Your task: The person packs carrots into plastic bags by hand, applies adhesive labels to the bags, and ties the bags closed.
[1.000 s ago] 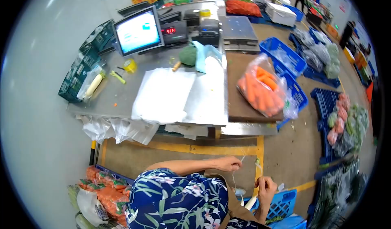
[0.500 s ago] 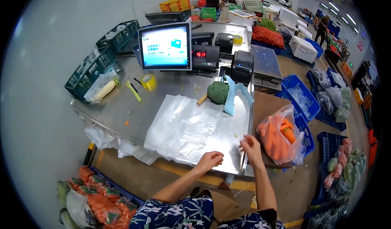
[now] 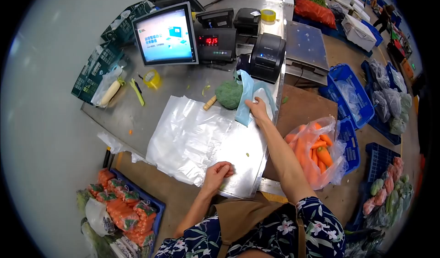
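Observation:
My right hand (image 3: 259, 109) reaches to the light blue cloth or bag (image 3: 245, 95) beside the printer, fingers bent over its white part; whether it grips anything is hard to see. Just left of the blue material sits a broccoli head (image 3: 228, 94), with a wooden handle (image 3: 210, 103) next to it. My left hand (image 3: 220, 174) is closed near the table's front edge, at the lower right of the clear plastic bags (image 3: 183, 138); anything within its fingers is hidden.
A monitor (image 3: 166, 34), a scale display (image 3: 211, 40) and a black printer (image 3: 267, 56) stand at the back. Bagged carrots (image 3: 314, 152) lie at the right. Yellow tape (image 3: 151, 79), a celery piece (image 3: 137, 92) and a white radish (image 3: 110, 93) are at the left.
From low in front of my body, both hands have come up to the table. My right hand has moved forward onto the blue material; my left hand has shifted slightly left and stays closed.

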Motion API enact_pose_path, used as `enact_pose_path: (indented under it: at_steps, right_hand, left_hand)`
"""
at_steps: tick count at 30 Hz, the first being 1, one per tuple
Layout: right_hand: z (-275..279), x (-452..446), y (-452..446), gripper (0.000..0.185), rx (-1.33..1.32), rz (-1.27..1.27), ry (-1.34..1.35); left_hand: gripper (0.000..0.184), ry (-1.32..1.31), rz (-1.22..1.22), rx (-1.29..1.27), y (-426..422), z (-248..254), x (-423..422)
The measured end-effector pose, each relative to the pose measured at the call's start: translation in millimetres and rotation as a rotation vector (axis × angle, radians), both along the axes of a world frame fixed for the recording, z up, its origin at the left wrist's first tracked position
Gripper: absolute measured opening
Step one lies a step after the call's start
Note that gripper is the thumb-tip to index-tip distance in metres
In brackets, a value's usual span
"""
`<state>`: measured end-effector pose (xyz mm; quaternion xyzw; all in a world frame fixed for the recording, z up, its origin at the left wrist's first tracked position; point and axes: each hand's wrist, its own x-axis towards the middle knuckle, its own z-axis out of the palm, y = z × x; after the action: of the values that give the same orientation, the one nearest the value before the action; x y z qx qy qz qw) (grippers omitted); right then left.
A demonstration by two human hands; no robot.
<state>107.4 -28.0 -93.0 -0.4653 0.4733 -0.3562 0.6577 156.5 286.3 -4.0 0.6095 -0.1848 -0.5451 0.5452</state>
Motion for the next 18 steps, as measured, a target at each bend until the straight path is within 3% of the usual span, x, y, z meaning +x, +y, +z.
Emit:
enact_pose_path:
  at_steps: [8, 13, 18]
  right_hand:
    - [36.1, -42.0, 38.5, 0.015, 0.197, 0.054, -0.302]
    - [52.6, -74.6, 81.5, 0.012, 0.276, 0.024, -0.411]
    - [64.4, -91.7, 98.3, 0.011, 0.366, -0.03, -0.438]
  left_hand:
    - [0.024, -0.13, -0.018, 0.003, -63.3, -15.9, 19.1]
    - [0.029, -0.221, -0.045, -0.014, -115.4, -0.4, 21.3]
    - [0.038, 0.048, -0.24, -0.117, -133.1, 2.1, 31.1]
